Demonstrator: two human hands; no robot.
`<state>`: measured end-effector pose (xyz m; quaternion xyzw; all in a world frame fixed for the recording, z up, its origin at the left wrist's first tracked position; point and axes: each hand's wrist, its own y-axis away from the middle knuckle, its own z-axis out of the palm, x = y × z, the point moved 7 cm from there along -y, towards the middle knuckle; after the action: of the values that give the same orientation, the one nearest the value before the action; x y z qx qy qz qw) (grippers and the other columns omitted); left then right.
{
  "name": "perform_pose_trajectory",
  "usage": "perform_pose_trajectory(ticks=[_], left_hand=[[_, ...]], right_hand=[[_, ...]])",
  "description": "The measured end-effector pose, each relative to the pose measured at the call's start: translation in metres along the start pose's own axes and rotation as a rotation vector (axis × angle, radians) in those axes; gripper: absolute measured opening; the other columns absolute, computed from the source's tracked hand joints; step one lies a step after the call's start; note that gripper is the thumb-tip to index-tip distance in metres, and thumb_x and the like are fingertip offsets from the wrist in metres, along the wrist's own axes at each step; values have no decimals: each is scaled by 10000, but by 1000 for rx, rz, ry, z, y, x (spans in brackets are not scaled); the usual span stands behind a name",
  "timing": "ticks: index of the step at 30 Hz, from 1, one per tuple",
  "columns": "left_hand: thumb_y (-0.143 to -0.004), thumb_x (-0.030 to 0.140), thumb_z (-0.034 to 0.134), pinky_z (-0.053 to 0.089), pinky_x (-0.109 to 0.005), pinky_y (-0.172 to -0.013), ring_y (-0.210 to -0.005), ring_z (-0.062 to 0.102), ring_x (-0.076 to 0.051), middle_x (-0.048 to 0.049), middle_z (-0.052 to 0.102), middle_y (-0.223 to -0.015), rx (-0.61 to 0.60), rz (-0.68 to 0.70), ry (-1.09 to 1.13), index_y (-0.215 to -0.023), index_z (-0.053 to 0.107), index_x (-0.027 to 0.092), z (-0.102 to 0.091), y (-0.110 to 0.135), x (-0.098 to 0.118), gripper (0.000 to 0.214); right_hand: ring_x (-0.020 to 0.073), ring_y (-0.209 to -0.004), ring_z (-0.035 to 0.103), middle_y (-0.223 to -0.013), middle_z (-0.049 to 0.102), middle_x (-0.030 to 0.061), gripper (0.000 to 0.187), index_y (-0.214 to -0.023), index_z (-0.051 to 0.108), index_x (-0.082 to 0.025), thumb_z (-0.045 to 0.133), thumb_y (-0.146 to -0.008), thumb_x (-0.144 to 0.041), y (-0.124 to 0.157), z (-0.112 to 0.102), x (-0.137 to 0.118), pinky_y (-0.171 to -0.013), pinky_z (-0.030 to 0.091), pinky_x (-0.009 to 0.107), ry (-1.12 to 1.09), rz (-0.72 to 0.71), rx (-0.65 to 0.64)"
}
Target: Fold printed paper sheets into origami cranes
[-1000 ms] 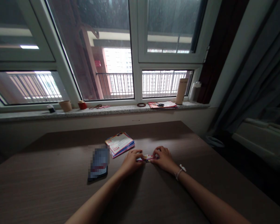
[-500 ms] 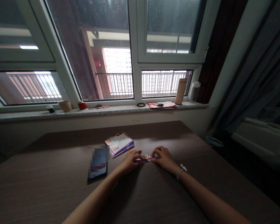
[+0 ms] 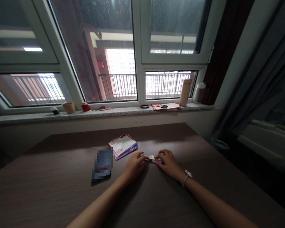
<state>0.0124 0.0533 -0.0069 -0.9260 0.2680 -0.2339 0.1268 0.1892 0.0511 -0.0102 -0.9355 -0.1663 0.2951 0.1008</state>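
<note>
Between my hands, on the brown table [image 3: 61,196], is a small folded piece of printed paper [image 3: 153,159], white with purple and dark colours. My left hand [image 3: 135,166] pinches its left end with thumb and forefinger. At the right end, the curled fingers of my right hand [image 3: 166,161] grip the same paper. A pale bracelet [image 3: 186,178] circles my right wrist. Left of my left hand lies a stack of printed leaflets [image 3: 123,145]. Beside the stack is a phone [image 3: 102,166] with its screen blurred out.
Behind the table runs a stone windowsill [image 3: 125,111]. On it stand a paper cup [image 3: 69,108], a red spool [image 3: 85,107], a bead bracelet [image 3: 144,106], scissors [image 3: 164,106] on red-edged papers, a tan flask [image 3: 185,92] and a clear bottle [image 3: 199,93].
The paper looks narrower and more folded between my fingers, with its middle raised. My left hand has shifted slightly right. The whole view has moved a little.
</note>
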Motion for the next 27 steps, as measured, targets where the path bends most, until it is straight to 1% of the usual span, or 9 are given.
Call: perform_pose_trajectory(ticks=[4, 10, 13, 17, 20, 24, 27], left_hand=[[-838, 164, 586, 393, -405, -1053, -1226, 485, -251, -95, 527, -1315, 24, 44, -35, -1159, 660, 262, -2, 1, 7, 344], [-833, 173, 616, 405, -466, -1029, -1211, 478, -267, -82, 523, -1301, 29, 121, -116, -1142, 673, 325, 2, 2, 13, 349], [-837, 203, 629, 414, -484, -1016, -1210, 480, -280, -100, 522, -1301, 30, 112, -119, -1144, 675, 324, 6, 2, 9, 333], [-858, 265, 617, 412, -482, -1019, -1212, 486, -281, -105, 534, -1296, 16, 82, -97, -1148, 674, 320, 7, 2, 6, 301], [-866, 316, 607, 408, -476, -1023, -1208, 494, -282, -101, 545, -1291, 11, 62, -77, -1135, 681, 320, 5, 2, 7, 279], [-842, 400, 625, 398, -472, -1026, -1205, 497, -289, -97, 559, -1274, -10, 43, -59, -1136, 679, 318, 2, 1, 9, 310], [-812, 475, 633, 377, -483, -1039, -1216, 483, -299, -97, 548, -1289, -47, 35, -64, -1164, 658, 312, 1, 2, 12, 388]], right_hand=[[231, -1134, 445, -1144, 532, 73, 195, -966, 661, -220, 611, -847, -366, 1, -1, -1, -1004, 352, 348, -14, -17, 12], [241, -1080, 476, -1078, 553, 71, 216, -897, 627, -202, 689, -778, -371, 1, -1, 0, -962, 382, 363, -31, -43, 38], [243, -1106, 475, -1102, 574, 69, 196, -868, 625, -205, 681, -791, -376, 1, -3, -3, -984, 369, 379, -80, -98, 52], [225, -1127, 489, -1126, 611, 52, 107, -814, 622, -212, 648, -824, -316, 2, -4, -11, -1007, 364, 375, -188, -166, 18], [222, -1124, 490, -1104, 627, 44, 60, -860, 642, -217, 653, -820, -260, 3, -6, -14, -1015, 363, 377, -212, -188, 16], [225, -1118, 477, -1071, 633, 46, 181, -1011, 663, -236, 648, -831, -245, 3, -7, -14, -1012, 372, 383, -199, -188, 33], [226, -1106, 476, -1078, 625, 55, 208, -1045, 688, -259, 624, -849, -235, 3, -5, -13, -1013, 377, 391, -179, -189, 26]])
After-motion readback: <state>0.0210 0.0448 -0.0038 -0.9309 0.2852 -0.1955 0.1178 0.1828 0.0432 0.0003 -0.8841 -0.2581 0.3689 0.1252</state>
